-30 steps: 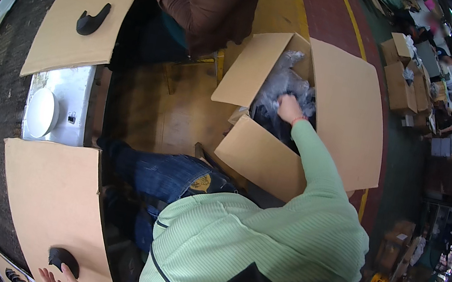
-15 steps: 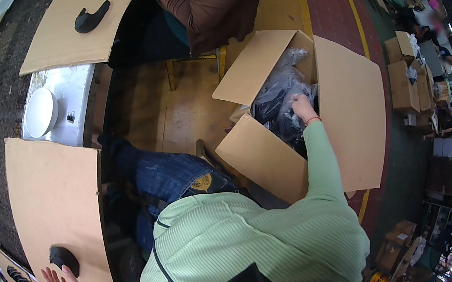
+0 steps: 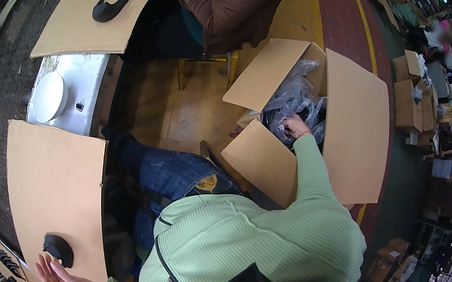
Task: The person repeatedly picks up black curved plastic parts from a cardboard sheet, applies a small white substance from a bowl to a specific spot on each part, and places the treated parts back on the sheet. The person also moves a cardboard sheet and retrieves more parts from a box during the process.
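Head view: reaching into carton [image 3: 357, 134] with right hand [image 3: 296, 126], half-curled at plastic [image 3: 290, 94], can't tell grip; with left hand [image 3: 67, 281] spread, empty, beside black piece [image 3: 59, 250] on cardboard [image 3: 58, 184]. Likely rummaging; calls for clearing plastic.

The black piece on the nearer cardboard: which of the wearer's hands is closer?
Left. The left hand is just beside the black piece; the right hand is away in the open box.
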The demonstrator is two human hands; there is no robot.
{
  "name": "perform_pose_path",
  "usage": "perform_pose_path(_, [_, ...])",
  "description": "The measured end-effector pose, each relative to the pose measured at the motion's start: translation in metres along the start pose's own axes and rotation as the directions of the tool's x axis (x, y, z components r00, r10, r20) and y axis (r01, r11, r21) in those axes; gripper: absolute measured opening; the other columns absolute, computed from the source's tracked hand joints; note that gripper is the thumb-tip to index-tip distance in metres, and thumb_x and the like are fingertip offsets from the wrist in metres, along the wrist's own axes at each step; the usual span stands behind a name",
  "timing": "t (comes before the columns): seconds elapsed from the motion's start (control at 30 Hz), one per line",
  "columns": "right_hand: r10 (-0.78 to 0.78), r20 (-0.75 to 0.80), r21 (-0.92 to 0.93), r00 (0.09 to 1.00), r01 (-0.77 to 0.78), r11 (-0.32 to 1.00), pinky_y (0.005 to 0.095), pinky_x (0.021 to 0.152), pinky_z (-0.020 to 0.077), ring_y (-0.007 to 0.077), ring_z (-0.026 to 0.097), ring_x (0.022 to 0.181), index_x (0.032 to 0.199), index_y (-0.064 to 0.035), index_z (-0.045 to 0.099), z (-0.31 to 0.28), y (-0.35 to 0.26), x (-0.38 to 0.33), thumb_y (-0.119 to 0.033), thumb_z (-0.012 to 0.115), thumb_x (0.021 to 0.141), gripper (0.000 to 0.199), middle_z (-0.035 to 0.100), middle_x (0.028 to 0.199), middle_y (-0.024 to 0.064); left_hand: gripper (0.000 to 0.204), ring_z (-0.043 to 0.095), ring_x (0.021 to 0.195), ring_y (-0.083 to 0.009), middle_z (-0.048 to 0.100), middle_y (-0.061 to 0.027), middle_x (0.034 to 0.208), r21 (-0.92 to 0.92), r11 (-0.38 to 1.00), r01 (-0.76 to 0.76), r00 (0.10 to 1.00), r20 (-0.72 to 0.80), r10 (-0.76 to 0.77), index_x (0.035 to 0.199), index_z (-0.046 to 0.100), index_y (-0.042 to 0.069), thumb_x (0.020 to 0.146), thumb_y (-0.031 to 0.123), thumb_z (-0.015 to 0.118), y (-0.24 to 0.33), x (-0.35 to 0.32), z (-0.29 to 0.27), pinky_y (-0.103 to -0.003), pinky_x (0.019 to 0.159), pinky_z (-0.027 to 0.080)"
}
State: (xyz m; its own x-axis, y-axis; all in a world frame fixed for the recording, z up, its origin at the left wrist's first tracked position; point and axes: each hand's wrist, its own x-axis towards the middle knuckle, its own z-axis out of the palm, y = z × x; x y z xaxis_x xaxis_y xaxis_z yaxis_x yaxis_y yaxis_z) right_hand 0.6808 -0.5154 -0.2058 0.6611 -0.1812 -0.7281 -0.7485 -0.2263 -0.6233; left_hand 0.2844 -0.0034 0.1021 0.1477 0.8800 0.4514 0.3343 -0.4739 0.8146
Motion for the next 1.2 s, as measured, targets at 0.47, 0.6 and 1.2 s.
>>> perform_pose_path(0.47, [-0.231,-0.463,-0.402,0.856,0.029,0.915,0.0343,0.061,0.0506,0.0233,0.063,0.080,0.111,0.0070,0.056,0.033,-0.019,-0.006,-0.013,0.077,0.068,0.053,0.063,0.099,0.0140,0.036,0.059,0.099,-0.0219,0.056,-0.0172,0.119,-0.102,0.994,0.041,0.973,0.232,-0.016,0.126,0.045,-0.005,0.091,0.002,0.049,0.051,-0.029,0.060,-0.030,0.088,0.047])
perform_pose_path(0.6, [-0.072,-0.319,-0.146,0.945,0.026,0.989,0.0384,0.069,0.0495,0.0277,0.062,0.081,0.107,0.0038,0.055,0.020,-0.014,-0.009,-0.015,0.078,0.067,0.050,0.063,0.098,0.0162,0.037,0.059,0.098,-0.0219,0.056,-0.0176,0.119,-0.095,0.995,0.038,0.969,0.247,-0.013,0.127,0.045,-0.004,0.091,0.003,0.050,0.049,-0.033,0.059,-0.030,0.088,0.046])
perform_pose_path(1.2, [-0.703,0.353,-0.844,0.618,0.534,0.046,0.0435,0.099,0.0384,0.0393,0.048,0.114,0.096,0.0000,0.063,0.001,-0.020,-0.016,-0.007,0.060,0.070,0.026,0.056,0.111,0.0250,0.040,0.059,0.098,-0.0212,0.056,-0.0176,0.120,-0.178,0.971,0.162,0.952,0.286,-0.107,0.128,0.044,-0.004,0.089,-0.002,0.051,0.039,-0.038,0.056,-0.030,0.089,0.045])
